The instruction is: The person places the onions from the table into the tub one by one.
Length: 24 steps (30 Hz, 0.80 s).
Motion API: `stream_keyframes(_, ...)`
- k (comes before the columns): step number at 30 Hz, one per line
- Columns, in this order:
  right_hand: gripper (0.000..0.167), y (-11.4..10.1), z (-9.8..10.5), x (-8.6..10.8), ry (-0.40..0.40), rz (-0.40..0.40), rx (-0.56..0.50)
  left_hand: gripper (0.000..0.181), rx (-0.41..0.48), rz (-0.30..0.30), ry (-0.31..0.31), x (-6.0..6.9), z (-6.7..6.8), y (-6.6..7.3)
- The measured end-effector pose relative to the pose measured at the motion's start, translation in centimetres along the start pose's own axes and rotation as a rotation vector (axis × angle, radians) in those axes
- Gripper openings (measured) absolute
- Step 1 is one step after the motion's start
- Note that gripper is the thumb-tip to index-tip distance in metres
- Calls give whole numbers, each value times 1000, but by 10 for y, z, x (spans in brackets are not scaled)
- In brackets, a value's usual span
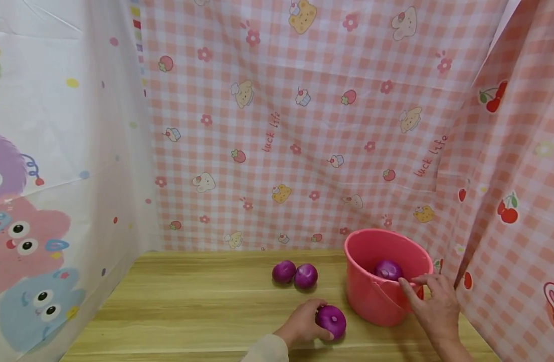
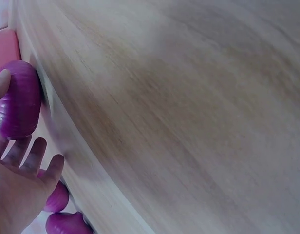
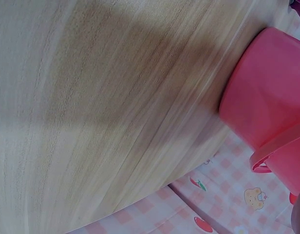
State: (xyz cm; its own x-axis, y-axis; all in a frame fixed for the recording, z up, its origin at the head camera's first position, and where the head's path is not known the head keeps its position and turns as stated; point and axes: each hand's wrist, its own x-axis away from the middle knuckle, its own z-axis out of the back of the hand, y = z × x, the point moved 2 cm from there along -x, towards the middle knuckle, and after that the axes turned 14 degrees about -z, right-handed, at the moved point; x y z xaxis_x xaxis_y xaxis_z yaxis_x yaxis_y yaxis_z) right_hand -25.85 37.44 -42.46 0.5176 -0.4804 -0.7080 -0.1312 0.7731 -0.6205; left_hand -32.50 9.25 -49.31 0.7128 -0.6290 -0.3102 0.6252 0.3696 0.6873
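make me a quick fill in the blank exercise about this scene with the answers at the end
1. The left hand holds an onion, while the ____ hand touches the pink bucket.
2. The number of onions visible inside the bucket is ____.
3. Beyond the held onion, ____ more onions rest on the wooden table.
4. The words printed on the checked cloth behind the table read "luck ____".

Missing words: right; one; two; life

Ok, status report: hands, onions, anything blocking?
Left hand holds near onion. Right hand grips bucket. One onion inside, two onions farther back. Nothing visibly in the way.
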Motion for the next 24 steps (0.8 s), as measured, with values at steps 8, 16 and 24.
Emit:
stream_keyframes(8,27,0,0,0,-8,-16,16,66,-29,4,-11,-1,-1,0)
stream_keyframes(16,27,-1,-1,0,-17,-36,36,63,-18,14,-8,-2,-1,0)
stream_keyframes(24,28,0,0,1,-6,-22,18,63,-15,22,-5,-3,-2,0)
